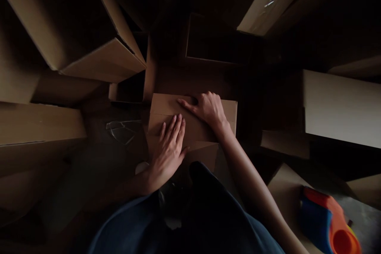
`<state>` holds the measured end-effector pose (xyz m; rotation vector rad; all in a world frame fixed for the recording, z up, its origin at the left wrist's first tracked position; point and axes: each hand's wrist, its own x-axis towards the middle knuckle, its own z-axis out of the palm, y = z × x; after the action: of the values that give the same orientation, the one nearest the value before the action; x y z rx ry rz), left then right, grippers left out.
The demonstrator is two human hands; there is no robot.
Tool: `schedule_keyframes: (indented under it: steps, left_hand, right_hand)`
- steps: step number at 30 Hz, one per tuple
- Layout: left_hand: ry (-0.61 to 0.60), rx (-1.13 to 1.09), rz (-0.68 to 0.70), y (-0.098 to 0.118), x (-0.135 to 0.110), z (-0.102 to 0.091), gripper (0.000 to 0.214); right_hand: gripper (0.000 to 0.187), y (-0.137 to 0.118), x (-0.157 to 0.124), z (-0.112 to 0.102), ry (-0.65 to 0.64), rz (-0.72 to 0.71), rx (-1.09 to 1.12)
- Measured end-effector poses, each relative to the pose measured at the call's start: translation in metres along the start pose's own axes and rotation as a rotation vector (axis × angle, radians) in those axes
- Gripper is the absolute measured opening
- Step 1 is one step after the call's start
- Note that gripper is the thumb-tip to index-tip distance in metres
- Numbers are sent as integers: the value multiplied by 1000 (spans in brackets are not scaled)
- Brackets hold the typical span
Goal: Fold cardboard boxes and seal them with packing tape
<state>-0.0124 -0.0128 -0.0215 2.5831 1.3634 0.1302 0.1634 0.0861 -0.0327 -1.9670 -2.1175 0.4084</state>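
A small brown cardboard box (198,131) sits in front of me with its top panels folded flat. My left hand (169,149) lies on the near left part of its top, fingers stretched out and palm down. On the far side, my right hand (210,109) grips the box's far edge. Its thumb reaches left along the top while the other fingers bend over the edge, their tips hidden.
Open cardboard boxes stand around, including a large one (104,61) at upper left and a pale-sided one (342,107) at right. A taped carton (270,4) is at upper right. An orange and blue tape dispenser (333,222) lies at lower right. The surroundings are very dark.
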Motion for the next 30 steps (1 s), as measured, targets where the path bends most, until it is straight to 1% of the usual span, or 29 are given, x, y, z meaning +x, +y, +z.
schedule_keyframes:
  steps: [6,10,14,18,26,30]
  left_hand:
    - [35,71,15,0,3,3,74]
    - [71,100,-2,0,5,1,74]
    - [81,117,1,0,7,-1,71]
    - [108,126,4,0,7,1,70]
    - [115,121,14,-1,7,4,71]
    - [126,121,-12,0,8,3,72]
  right_hand:
    - [70,0,0,-2,-13,-1,18]
    - [66,0,0,-3,-3,-7,21]
    - [65,1,0,-2,7,-3,14]
    - [63,1,1,-2,1,-1,34]
    - [62,1,0,-2,6,15,42]
    - [63,2,1,-2,1,19,50]
